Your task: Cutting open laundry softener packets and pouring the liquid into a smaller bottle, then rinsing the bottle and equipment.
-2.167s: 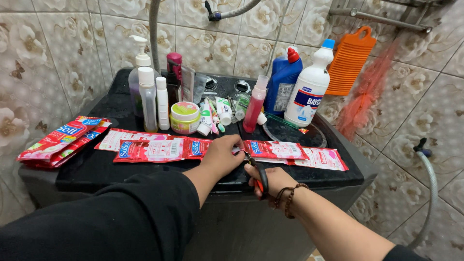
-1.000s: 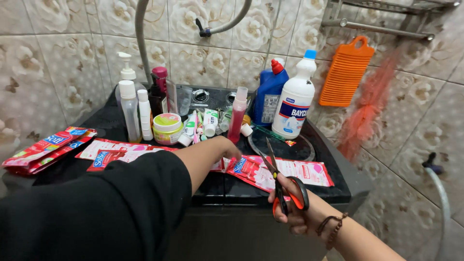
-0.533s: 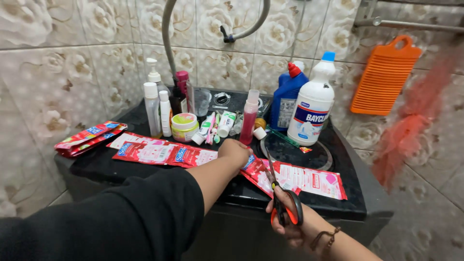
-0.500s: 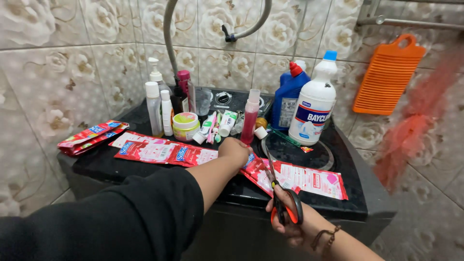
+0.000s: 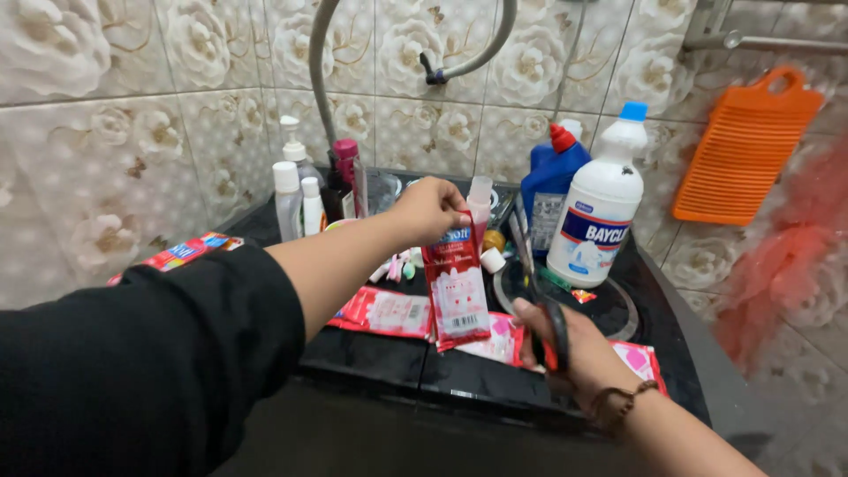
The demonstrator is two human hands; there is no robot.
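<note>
Hanging from left fingers pinching its top, one red sachet is lifted; right hand grips scissors beside it, more sachets lying uncut below.

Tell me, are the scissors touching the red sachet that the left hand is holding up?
Apart. The head view shows dark countertop between the scissors in the right hand and the red sachet hanging from the left hand.
</note>
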